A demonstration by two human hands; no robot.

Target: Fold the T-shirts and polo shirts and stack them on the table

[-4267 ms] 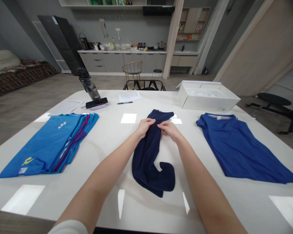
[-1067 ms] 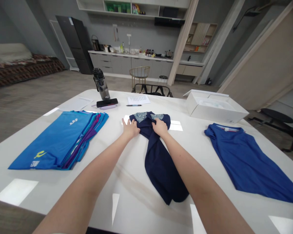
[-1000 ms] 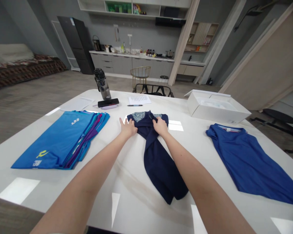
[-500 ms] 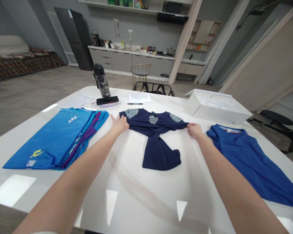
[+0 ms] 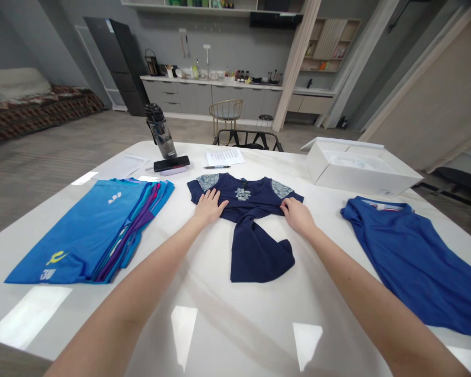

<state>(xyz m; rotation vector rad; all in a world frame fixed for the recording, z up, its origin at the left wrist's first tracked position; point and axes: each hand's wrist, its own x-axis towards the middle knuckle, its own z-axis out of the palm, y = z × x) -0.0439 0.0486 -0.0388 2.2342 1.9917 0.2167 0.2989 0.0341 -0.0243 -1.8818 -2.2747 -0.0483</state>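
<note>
A navy T-shirt [image 5: 255, 246] with patterned shoulders lies on the white table in front of me, its lower part twisted and bunched below the chest. My left hand [image 5: 211, 208] rests on the shirt just under its left sleeve, fingers extended over the fabric and thumb apart. On the other side, my right hand [image 5: 299, 215] pinches the shirt's edge below the right sleeve. Both short sleeves are spread outward, and the neckline faces away from me.
On the left sits a stack of folded blue and purple shirts [image 5: 90, 225]. A blue shirt [image 5: 412, 256] lies at right, with a white box [image 5: 361, 170] behind it. Farther back are a bottle [image 5: 160, 133], a phone [image 5: 171, 163], a pen [image 5: 217, 167] and a paper [image 5: 225, 157].
Both hands have moved inward from the sleeve ends to the shirt's sides below the sleeves. My left hand now lies over the fabric. The sleeves lie spread without being held.
</note>
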